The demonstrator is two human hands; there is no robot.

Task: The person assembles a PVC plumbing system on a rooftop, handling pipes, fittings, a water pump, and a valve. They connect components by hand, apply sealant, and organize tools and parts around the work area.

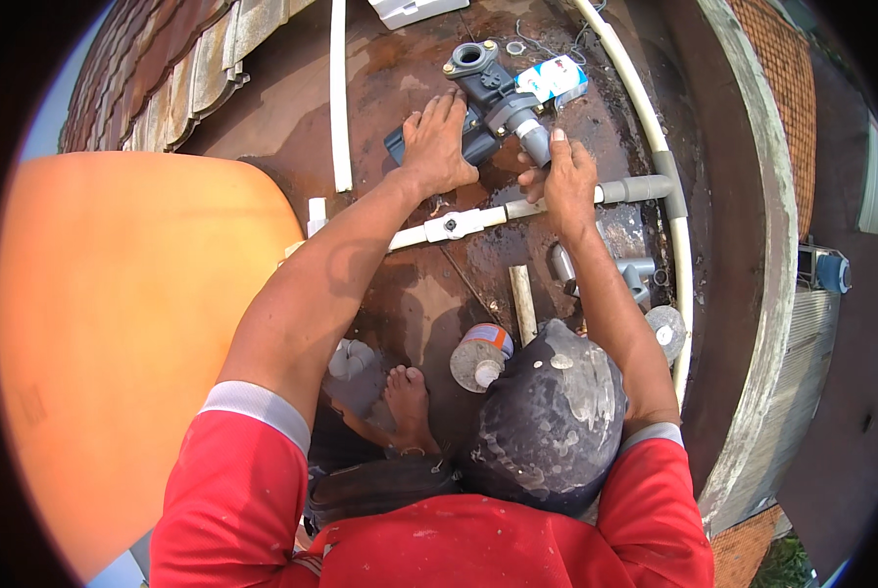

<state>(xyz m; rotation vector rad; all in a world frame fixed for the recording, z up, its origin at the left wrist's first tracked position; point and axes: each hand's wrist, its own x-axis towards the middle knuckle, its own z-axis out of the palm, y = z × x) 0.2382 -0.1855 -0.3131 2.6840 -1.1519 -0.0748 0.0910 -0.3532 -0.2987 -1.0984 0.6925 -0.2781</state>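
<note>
A dark grey water pump (484, 88) with a round flanged port lies on the wet brown roof surface at the far middle. Over its motor body, my left hand (439, 145) is clasped with the fingers reaching across it. From the pump's near right side a grey pipe fitting (534, 142) sticks out towards me. My right hand (568, 184) is closed at that fitting's end, thumb along its right side and fingers curled beneath. Just below the hands runs a white pipe with a white valve (454, 225); my right hand and wrist cover part of this line.
A blue and white packet (555, 80) lies right of the pump. Long white pipes (339, 98) border the work area. Near my knee (552, 421) stand an orange-labelled can (481, 355), a short pipe (523, 302) and grey fittings (635, 278). A big orange tank (135, 333) fills the left.
</note>
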